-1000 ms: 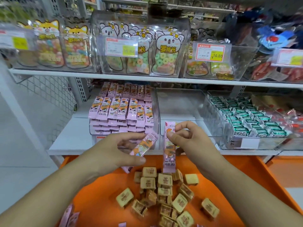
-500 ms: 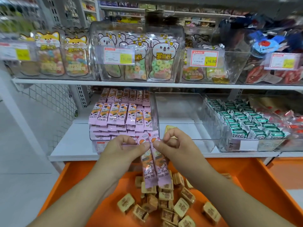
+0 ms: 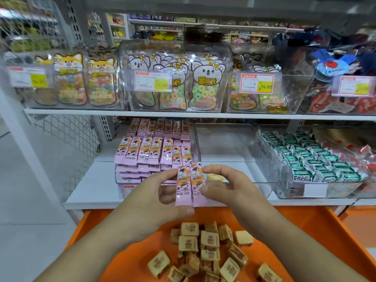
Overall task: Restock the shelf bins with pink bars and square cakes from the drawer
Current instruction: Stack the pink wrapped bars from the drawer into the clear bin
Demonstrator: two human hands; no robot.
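Two pink bars stand upright side by side between my hands, just in front of the lower shelf. My left hand pinches the left bar with thumb below and fingers behind. My right hand pinches the right bar from its right side. Behind them a clear bin holds several rows of pink bars. A clear bin to its right holds one square cake. Several square cakes lie loose in the orange drawer below.
A bin of green-wrapped sweets stands on the lower shelf at right. The upper shelf carries clear bins of candy bags with price tags. A white mesh panel closes the shelf's left side.
Both hands rose with the two bars from over the drawer toward the pink-bar bin. The bars, first apart and tilted, now stand aligned side by side.
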